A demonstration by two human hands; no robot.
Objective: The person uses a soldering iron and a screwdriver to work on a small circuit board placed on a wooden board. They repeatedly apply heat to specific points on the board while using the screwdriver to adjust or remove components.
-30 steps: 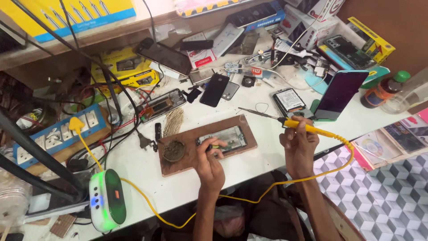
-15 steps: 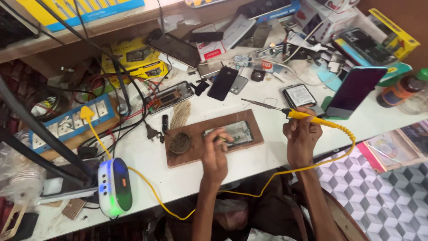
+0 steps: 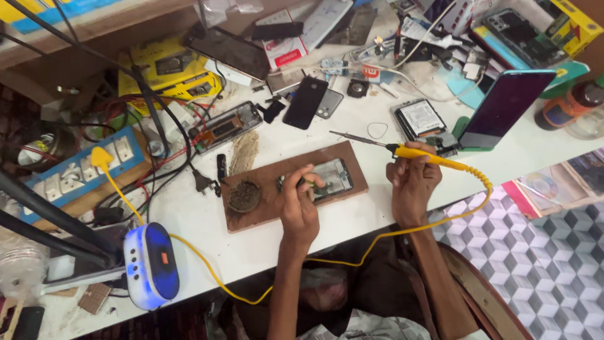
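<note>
Since a moment ago the right hand (image 3: 412, 182) has barely shifted, its fingers wrapped around the yellow handle of the soldering iron (image 3: 402, 151) with the thin tip raised above the tabletop (image 3: 352, 233) and aimed left, while the left hand (image 3: 301, 201) has stayed on the opened phone (image 3: 327, 178), fingers pinched narrowly around something small that I cannot make out. That phone lies on a brown wooden board (image 3: 277, 208), beside a round tin of dark flux or wool (image 3: 243, 196). It looks light, stiff and fragile, with bare innards, so pressing on its outer frame seems the safest hold; the iron is light, but its tip is likely hot, so the handle is the only grip. Its yellow cord (image 3: 440, 220) loops down past the tabletop edge and could snag. Close around lie a battery (image 3: 418, 118), a propped dark tablet (image 3: 503, 107), loose phone backs (image 3: 305, 102) and a power strip (image 3: 75, 170) tangled in wires.
</note>
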